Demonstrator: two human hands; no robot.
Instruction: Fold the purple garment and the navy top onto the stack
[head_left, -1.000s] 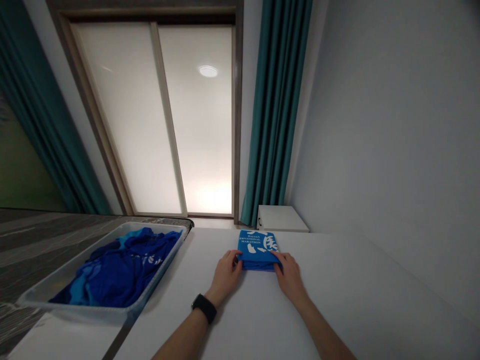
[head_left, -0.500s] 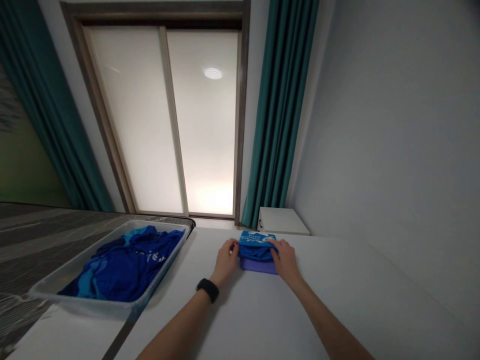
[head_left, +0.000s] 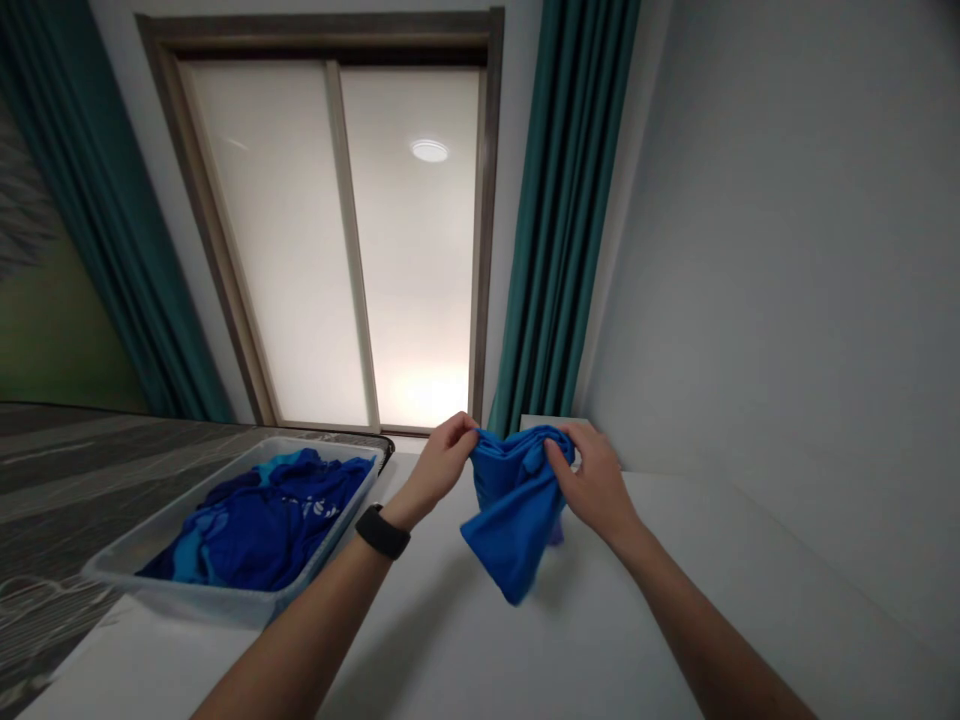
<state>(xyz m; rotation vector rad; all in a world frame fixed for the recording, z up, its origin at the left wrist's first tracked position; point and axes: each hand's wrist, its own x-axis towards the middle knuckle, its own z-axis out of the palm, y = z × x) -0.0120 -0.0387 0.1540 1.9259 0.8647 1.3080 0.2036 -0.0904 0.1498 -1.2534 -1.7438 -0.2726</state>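
A blue garment (head_left: 517,510), partly folded, hangs in the air between my two hands, its lower flap drooping to a point. My left hand (head_left: 442,460), with a black band at the wrist, pinches its upper left corner. At the upper right, my right hand (head_left: 596,480) grips the bunched folds between thumb and fingers. Behind the cloth, a small part of a flat purple thing (head_left: 557,532) shows on the white table (head_left: 480,650); the rest of it is hidden.
To the left, a clear plastic bin (head_left: 281,595) holds a heap of blue clothes (head_left: 255,525). A striped dark grey surface (head_left: 67,490) lies beyond it. At the back are a white cabinet (head_left: 551,421), a teal curtain (head_left: 566,230) and sliding frosted doors (head_left: 416,270).
Both hands have lifted the folded garment up off the purple thing. Its folds have come partly loose and one flap now hangs down. The white print no longer shows.
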